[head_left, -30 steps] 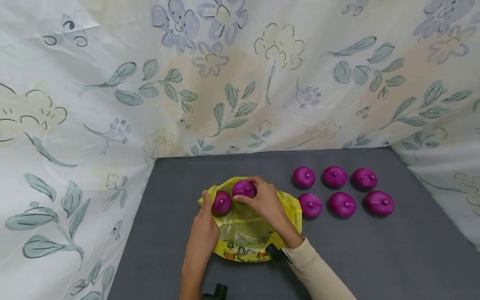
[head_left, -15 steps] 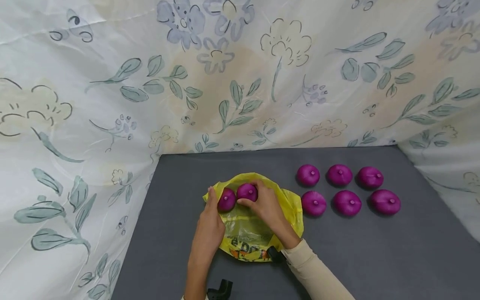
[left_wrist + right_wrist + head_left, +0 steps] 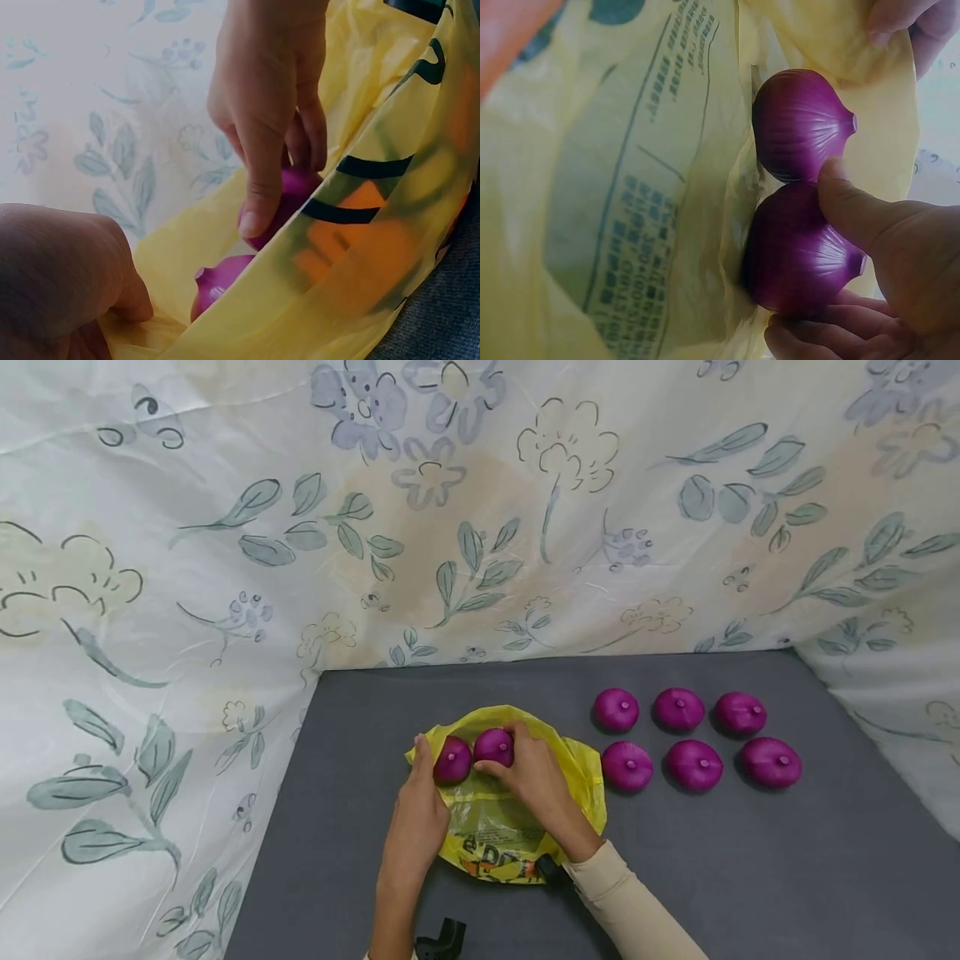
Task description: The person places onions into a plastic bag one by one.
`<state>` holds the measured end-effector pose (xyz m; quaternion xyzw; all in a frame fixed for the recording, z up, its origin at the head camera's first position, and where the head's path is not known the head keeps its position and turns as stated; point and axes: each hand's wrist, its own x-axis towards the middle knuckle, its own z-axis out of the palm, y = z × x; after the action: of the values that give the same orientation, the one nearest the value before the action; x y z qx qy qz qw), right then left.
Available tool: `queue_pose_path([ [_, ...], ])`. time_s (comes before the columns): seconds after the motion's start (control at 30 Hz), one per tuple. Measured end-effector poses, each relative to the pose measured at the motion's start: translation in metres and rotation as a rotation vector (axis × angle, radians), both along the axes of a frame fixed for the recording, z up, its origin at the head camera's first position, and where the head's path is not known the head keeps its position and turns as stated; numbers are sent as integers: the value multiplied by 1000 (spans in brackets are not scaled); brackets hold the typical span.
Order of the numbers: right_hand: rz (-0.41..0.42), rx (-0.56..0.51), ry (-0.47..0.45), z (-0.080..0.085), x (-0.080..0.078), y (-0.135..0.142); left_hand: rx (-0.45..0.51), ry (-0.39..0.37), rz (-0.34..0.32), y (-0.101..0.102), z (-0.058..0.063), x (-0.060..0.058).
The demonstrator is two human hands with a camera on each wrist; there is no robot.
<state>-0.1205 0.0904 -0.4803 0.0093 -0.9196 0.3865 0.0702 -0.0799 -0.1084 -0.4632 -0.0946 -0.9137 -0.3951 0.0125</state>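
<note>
A yellow plastic bag (image 3: 498,827) with printed lettering lies with its mouth spread. Inside it sit two purple red onions side by side. My right hand (image 3: 534,777) grips the right-hand onion (image 3: 494,747), thumb on one side and fingers on the other, as the right wrist view shows. The other onion (image 3: 802,124) touches it there, its stem end facing the same way. At the bag's left edge, my left hand (image 3: 417,822) pinches the plastic between thumb and fingers. Printed plastic (image 3: 360,217) hides the lower parts of both onions in the left wrist view.
Two rows of red onions stand right of the bag on the dark grey table (image 3: 675,877), the closest onion (image 3: 627,767) near the bag's edge. A floral cloth (image 3: 480,527) hangs behind and along the sides. Black wrist mounts (image 3: 441,939) sit close to the tabletop.
The onion in my right hand has come down and left, against the other onion in the bag. My left hand keeps hold of the bag's edge. The head view has shifted slightly.
</note>
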Motion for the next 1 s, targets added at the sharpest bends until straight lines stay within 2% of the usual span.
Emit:
queue_pose_path([
  [0.37, -16, 22, -45, 10, 9, 4, -21, 25, 23, -1, 1, 2],
  [0.57, -20, 37, -69, 28, 18, 6, -22, 27, 31, -2, 2, 2],
  [0.7, -5, 16, -48, 45, 28, 7, -23, 33, 40, -3, 1, 2],
  [1.0, 33, -105, 91, 75, 44, 26, -40, 66, 39, -5, -1, 1],
])
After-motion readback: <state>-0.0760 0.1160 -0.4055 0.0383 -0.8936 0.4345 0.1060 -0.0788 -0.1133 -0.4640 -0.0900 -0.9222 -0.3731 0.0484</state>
